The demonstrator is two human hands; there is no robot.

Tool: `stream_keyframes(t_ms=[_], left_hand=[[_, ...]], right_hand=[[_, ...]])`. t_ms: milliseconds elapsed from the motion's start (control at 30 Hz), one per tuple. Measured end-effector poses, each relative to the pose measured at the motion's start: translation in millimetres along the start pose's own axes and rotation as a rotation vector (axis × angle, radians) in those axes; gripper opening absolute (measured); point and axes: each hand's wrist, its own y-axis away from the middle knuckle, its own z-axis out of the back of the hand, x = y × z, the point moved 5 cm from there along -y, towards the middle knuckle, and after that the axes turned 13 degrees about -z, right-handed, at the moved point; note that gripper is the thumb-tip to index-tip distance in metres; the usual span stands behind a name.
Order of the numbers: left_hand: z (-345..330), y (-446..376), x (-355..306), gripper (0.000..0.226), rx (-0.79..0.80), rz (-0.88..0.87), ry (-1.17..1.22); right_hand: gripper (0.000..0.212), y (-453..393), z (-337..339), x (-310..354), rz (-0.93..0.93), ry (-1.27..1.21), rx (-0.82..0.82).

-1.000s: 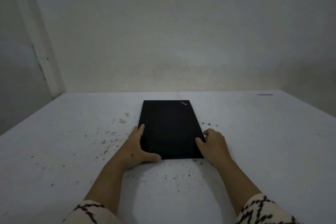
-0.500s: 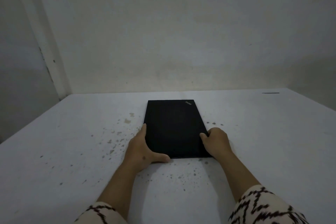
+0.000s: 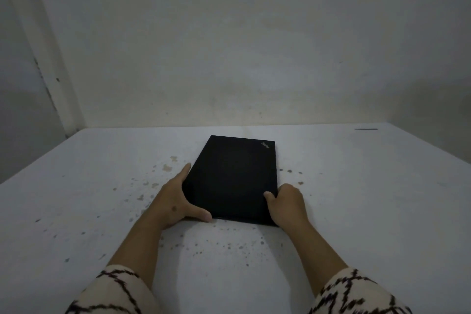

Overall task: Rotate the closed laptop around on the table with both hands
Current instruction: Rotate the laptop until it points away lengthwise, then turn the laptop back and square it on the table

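Note:
A closed black laptop [image 3: 235,176] lies flat on the white table [image 3: 369,199], its short side toward me and its logo at the far right corner. It sits slightly askew, the far end swung to the right. My left hand [image 3: 175,201] wraps the near left corner, fingers along the left edge and thumb along the front edge. My right hand [image 3: 286,202] grips the near right corner, thumb on the lid and fingers curled around the side.
The table surface carries paint specks around the laptop and a dark mark [image 3: 365,129] at the far right. A bare wall [image 3: 229,46] rises close behind the table. A pale door frame [image 3: 51,71] stands at the left.
The laptop has turned a little clockwise: its far end swung right and its near left corner came toward me. Both hands stayed on the near corners and moved with it.

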Motion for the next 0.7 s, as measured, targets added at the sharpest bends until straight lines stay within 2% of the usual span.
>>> stream_keyframes(t_ms=[200,333,467,600,700], left_hand=[[15.0,-6.8,5.5,0.140,0.038,0.046,-0.046],[30.2,-6.6,11.1,0.130,-0.002,0.054,-0.053],[41.7,0.0,16.7,0.117,-0.076,0.084,-0.052],[37.8,8.3,16.8,0.099,-0.078,0.079,-0.028],[20.8,8.9,14.0,0.093,-0.062,0.171,0.011]], right_hand=[[0.019,10.8,-9.4,5.0,-0.038,-0.011,0.053],[0.018,19.5,-21.2,10.4,-0.034,-0.026,0.096],[0.028,26.3,-33.1,16.3,-0.003,-0.035,0.098],[0.020,26.1,-34.8,16.0,0.023,-0.029,0.117],[0.020,17.2,-26.4,12.8,0.058,0.003,0.122]])
